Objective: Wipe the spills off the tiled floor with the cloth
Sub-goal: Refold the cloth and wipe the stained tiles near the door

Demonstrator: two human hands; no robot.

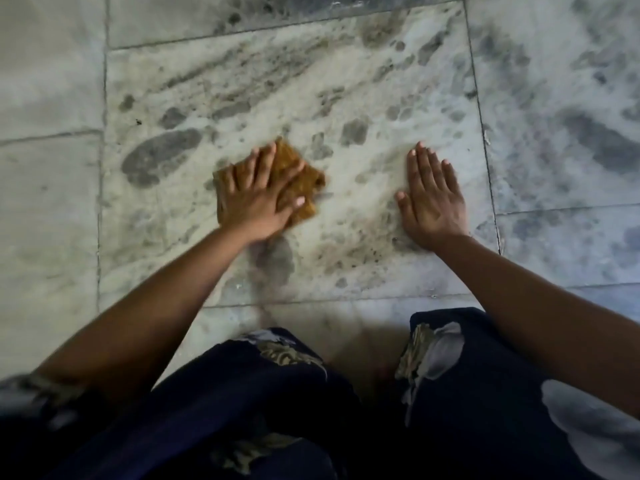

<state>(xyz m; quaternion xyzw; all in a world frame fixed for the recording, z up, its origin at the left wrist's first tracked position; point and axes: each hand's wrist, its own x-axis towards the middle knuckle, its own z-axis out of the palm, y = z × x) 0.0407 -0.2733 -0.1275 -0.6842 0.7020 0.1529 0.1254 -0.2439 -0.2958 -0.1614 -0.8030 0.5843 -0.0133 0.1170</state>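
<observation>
A mustard-brown cloth [300, 174] lies flat on a pale marble floor tile [242, 81]. My left hand [258, 195] presses down on the cloth with its fingers spread, covering most of its left part. My right hand [431, 199] rests flat on the bare tile to the right of the cloth, palm down, holding nothing. Dark wet patches mark the tile: a large oval one [159, 157] left of the cloth, smaller ones [353, 131] beyond it, and a smear [275, 258] just below my left wrist.
My knees in dark patterned fabric [277, 393] fill the bottom of the view. Grout lines [485, 133] separate the tile from its neighbours. The tile to the right carries more dark wet marks [595, 136].
</observation>
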